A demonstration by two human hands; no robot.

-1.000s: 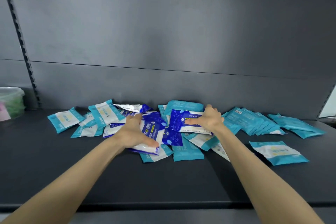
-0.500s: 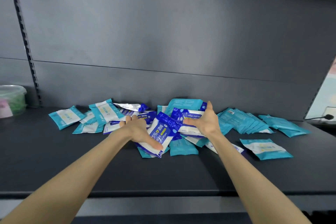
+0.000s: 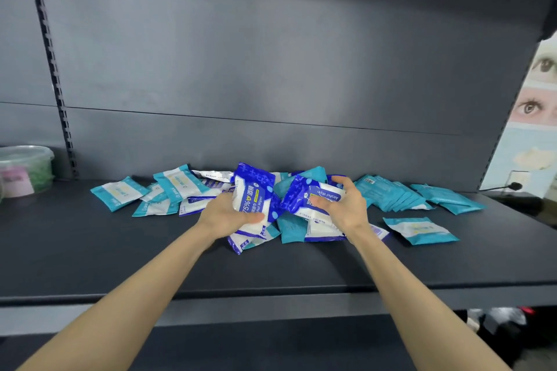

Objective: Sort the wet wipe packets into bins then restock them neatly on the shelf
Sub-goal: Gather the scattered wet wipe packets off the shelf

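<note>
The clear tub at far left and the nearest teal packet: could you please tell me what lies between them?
Head view: only bare shelf between the clear tub and that teal packet.

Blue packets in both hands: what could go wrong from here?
The left hand holds a blue packet and the right hand a second blue packet over the mixed heap; teal packets beneath could get dragged toward the shelf edge.
The right hand is close to the fanned teal row; a sideways pull may scatter it.
</note>
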